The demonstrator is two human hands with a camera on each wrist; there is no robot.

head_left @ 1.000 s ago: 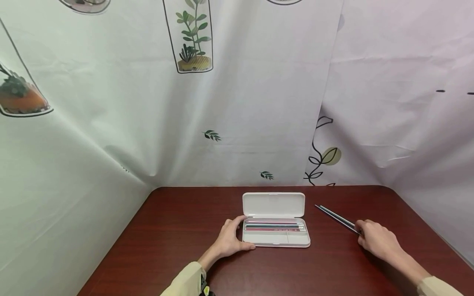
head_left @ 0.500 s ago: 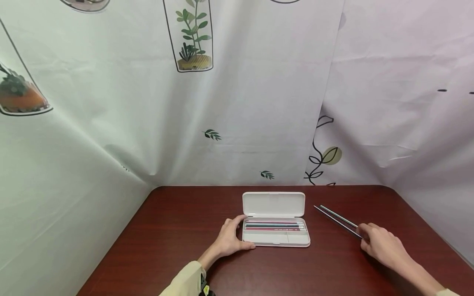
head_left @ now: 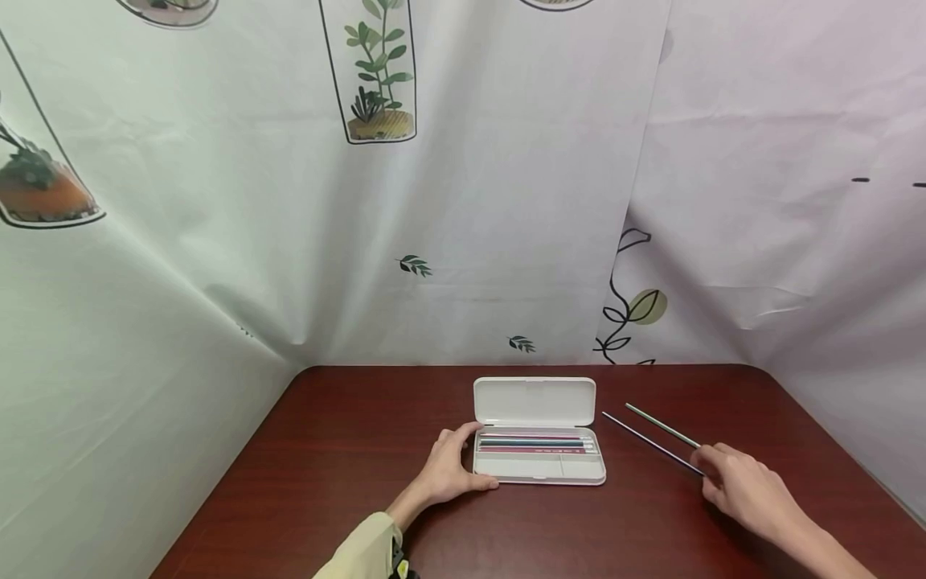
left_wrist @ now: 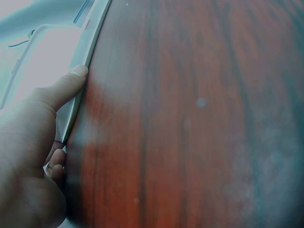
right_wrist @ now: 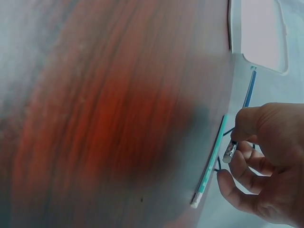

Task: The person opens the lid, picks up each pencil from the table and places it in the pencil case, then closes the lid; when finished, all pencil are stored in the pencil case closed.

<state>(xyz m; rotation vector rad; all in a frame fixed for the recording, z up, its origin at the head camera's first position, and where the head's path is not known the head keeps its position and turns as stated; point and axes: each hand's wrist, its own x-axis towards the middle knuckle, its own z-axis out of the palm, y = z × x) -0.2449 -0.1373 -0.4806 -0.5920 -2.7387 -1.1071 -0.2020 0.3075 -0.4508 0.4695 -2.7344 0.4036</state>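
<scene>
A white pencil case (head_left: 517, 470) stands open on the table, lid (head_left: 535, 402) raised, with several pencils (head_left: 535, 442) in its back compartment. My left hand (head_left: 447, 474) grips its left end, thumb along the front edge and fingers at the back; the left wrist view shows the thumb (left_wrist: 71, 85) on the rim. To the right, my right hand (head_left: 748, 490) pinches a dark blue pencil (head_left: 651, 442) near its end, its tip pointing toward the case. A green pencil (head_left: 661, 425) lies on the table just beyond; the right wrist view shows this green pencil (right_wrist: 211, 159) apart from the fingers.
The dark red wooden table (head_left: 347, 418) has rounded far corners. A pale patterned curtain (head_left: 463, 201) hangs close behind it and along both sides. The case's front compartments hold nothing visible.
The two pencils, close together earlier, have spread apart. The blue one has swung and moved left toward the case in my right hand; the green one stays behind. My left hand has not moved.
</scene>
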